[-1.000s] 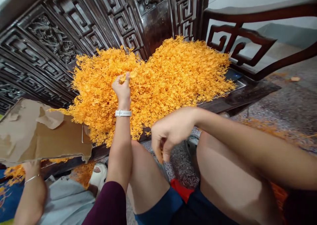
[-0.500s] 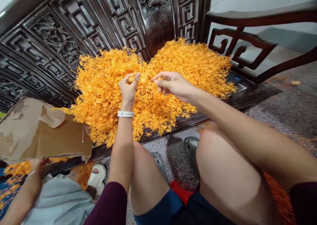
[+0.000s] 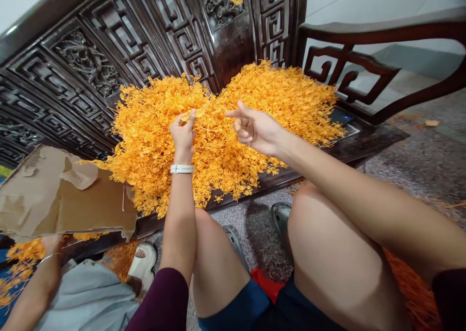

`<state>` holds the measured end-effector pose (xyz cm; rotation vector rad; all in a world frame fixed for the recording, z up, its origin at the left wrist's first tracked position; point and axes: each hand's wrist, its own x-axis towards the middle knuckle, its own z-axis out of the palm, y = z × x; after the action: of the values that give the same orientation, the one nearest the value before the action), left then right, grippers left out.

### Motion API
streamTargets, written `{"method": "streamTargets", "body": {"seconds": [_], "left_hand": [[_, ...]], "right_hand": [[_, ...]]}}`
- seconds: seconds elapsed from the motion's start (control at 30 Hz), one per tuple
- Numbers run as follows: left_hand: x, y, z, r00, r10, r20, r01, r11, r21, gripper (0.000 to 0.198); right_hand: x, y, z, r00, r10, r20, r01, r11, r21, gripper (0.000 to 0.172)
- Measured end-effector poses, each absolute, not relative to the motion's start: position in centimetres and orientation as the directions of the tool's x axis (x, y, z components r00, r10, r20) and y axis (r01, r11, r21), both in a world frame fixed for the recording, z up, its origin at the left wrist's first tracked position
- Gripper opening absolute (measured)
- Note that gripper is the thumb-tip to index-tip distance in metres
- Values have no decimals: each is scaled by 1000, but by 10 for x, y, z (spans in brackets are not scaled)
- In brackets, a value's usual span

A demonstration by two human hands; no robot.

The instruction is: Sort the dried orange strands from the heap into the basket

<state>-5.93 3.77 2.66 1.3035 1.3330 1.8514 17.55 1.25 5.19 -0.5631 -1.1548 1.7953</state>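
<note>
A big heap of orange plastic sprigs (image 3: 276, 93) covers the seat of a dark carved wooden bench (image 3: 367, 137). My left hand (image 3: 183, 133), with a white watch at the wrist, is raised over the heap and pinches a thin orange sprig (image 3: 196, 113) between thumb and fingers. My right hand (image 3: 251, 127) hovers just to the right of it, thumb and forefinger pinched toward the same strand, the other fingers curled. My bare knees and blue shorts fill the lower part of the view.
A torn cardboard sheet (image 3: 61, 200) lies on the bench at the left. Another person's arm (image 3: 36, 282) with a bracelet holds orange sprigs at the bottom left. More orange sprigs (image 3: 411, 287) lie on the speckled floor by my right leg. Sandalled feet rest below the bench.
My right hand rose from between my knees up to the heap beside my left hand. The other person's hand at the lower left shifted a little with its sprigs.
</note>
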Motion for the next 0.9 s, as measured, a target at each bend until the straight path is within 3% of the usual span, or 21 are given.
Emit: {"method": "streamTargets", "body": {"seconds": [0.1,0.23,0.37,0.53,0.7,0.8,0.9], "left_hand": [[-50,36,25,-367,842,394,143,-367,919,43],[-28,34,22,-261,844,469,225,-419,880,35],[-7,32,22,-57,777,627,285,-589,756,25],[-7,30,25,-65,752,656,342,-601,722,23],[-21,31,31,-91,742,664,415,-578,702,24],[-29,35,34,-101,740,665,418,-575,703,26],[-31,38,34,-128,725,677,371,-598,710,24]], "right_hand": [[172,17,45,-390,920,17,-326,-121,-938,21],[168,16,39,-403,915,17,-194,-67,-979,35],[164,16,35,-487,872,51,-222,-67,-973,41],[165,22,31,-401,907,127,-184,56,-981,43],[166,26,35,-395,875,280,-52,283,-958,39],[165,19,45,-420,813,403,44,462,-886,41],[163,7,57,-425,750,507,141,608,-781,32]]}}
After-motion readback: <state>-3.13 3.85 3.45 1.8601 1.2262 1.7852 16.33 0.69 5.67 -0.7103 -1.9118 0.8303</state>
